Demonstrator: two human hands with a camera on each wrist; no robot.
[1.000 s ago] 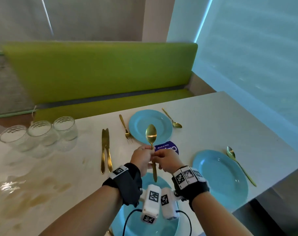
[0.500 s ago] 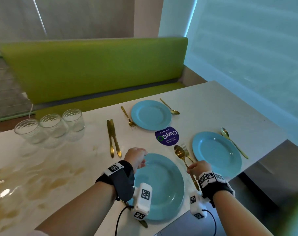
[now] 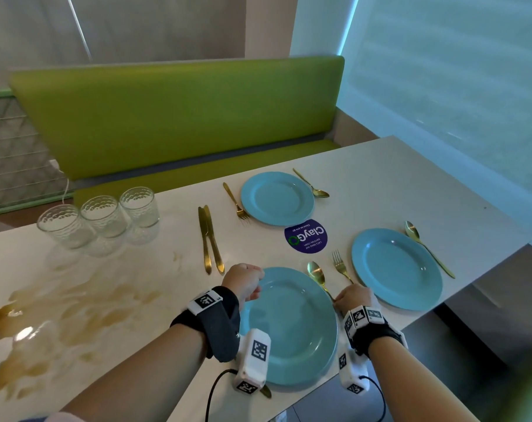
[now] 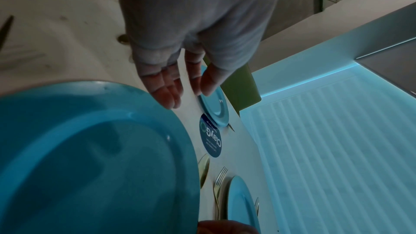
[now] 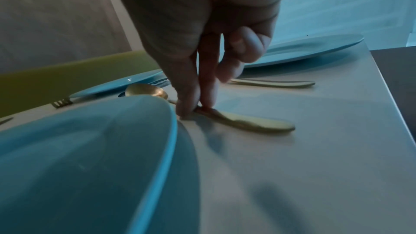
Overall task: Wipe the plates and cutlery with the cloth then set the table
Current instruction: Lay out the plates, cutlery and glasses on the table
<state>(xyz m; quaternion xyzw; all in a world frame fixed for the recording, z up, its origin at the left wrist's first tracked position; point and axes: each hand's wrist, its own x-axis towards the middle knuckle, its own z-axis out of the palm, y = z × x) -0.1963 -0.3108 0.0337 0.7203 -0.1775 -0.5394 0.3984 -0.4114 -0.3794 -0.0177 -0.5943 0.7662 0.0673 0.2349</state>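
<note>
The near blue plate (image 3: 289, 327) lies at the table's front edge. A gold spoon (image 3: 318, 275) lies flat on the table just right of this plate, bowl away from me. My right hand (image 3: 353, 300) pinches the spoon's handle (image 5: 247, 124) between thumb and forefinger (image 5: 189, 109), down at the tabletop. My left hand (image 3: 243, 281) hovers at the plate's upper left rim with relaxed fingers (image 4: 171, 93) and holds nothing. Two more blue plates, the far one (image 3: 277, 197) and the right one (image 3: 395, 268), each have a fork and a spoon beside them. No cloth is in view.
Two gold knives (image 3: 208, 239) lie side by side left of the plates. Three glasses (image 3: 100, 217) stand at the back left. A brown spill (image 3: 61, 315) covers the table's left part. A purple sticker (image 3: 306, 236) sits between the plates. A green bench (image 3: 173, 117) stands behind.
Both hands held the spoon upright over the table a second ago. The right hand has lowered it onto the table right of the near plate; the left hand let go and moved to the plate's left rim.
</note>
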